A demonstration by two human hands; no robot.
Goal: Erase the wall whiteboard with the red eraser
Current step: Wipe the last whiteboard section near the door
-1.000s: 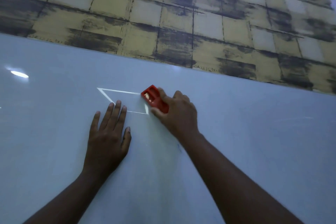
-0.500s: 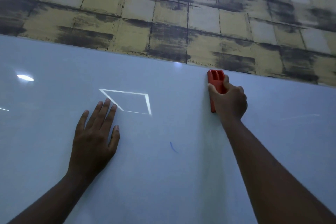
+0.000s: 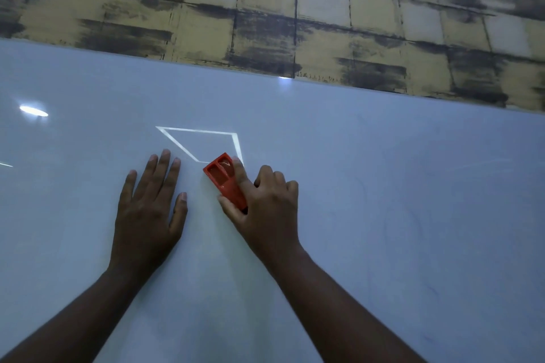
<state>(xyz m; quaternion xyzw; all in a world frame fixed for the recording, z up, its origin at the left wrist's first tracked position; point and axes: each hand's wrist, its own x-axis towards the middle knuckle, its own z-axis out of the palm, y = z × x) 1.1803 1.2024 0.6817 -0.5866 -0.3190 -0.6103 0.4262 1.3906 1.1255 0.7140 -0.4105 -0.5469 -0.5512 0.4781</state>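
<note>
Whiteboard (image 3: 383,215) fills the view, tiled wall (image 3: 265,9) above its top edge. Left hand (image 3: 147,215) flat on the board, fingers spread. Right hand (image 3: 265,209) pinches the red eraser (image 3: 224,178) — mid-board, long axis diagonal, free end pointing up-left, overlapping the bright quadrilateral reflection's (image 3: 203,144) lower corner.

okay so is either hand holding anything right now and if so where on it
The right hand has the red eraser in its grip by the lower end and long sides. The left hand holds nothing, flat on the whiteboard.
</note>
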